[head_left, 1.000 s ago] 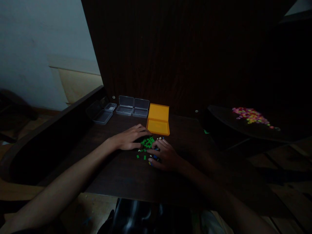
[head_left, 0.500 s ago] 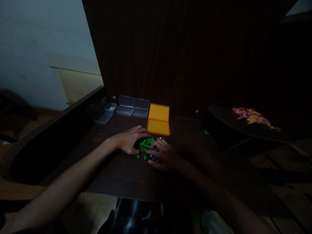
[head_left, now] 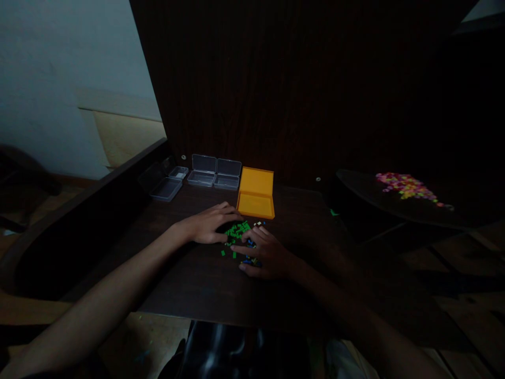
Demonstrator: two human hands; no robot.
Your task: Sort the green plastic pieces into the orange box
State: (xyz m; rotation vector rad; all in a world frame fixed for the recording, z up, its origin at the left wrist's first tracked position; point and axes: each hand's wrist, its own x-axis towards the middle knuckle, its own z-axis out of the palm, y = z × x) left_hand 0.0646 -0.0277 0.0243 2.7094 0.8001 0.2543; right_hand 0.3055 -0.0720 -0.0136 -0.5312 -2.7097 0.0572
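Observation:
A heap of small green bricks [head_left: 239, 230] lies on the dark wooden table [head_left: 189, 284], with a few strays in front of it. My left hand [head_left: 213, 223] curves around the heap's left side, fingers apart and thumb at its near edge. On the right, my right hand [head_left: 266, 254] is spread low over small blue and yellow pieces [head_left: 249, 260], partly hiding them. Its index finger reaches left toward the green bricks. A few white pieces [head_left: 258, 224] lie just beyond the right hand. Neither hand visibly holds a piece.
An orange box [head_left: 255, 205] stands with its lid up behind the heap. Clear plastic boxes [head_left: 203, 179] with raised lids are lined up to its left. A pile of pink and yellow pieces [head_left: 410, 187] lies on a dark surface at right. A raised side panel [head_left: 98, 202] borders the left.
My right index finger has stretched slightly left, and more blue and yellow pieces show beneath that hand. My left thumb has shifted a little up and inward at the green heap.

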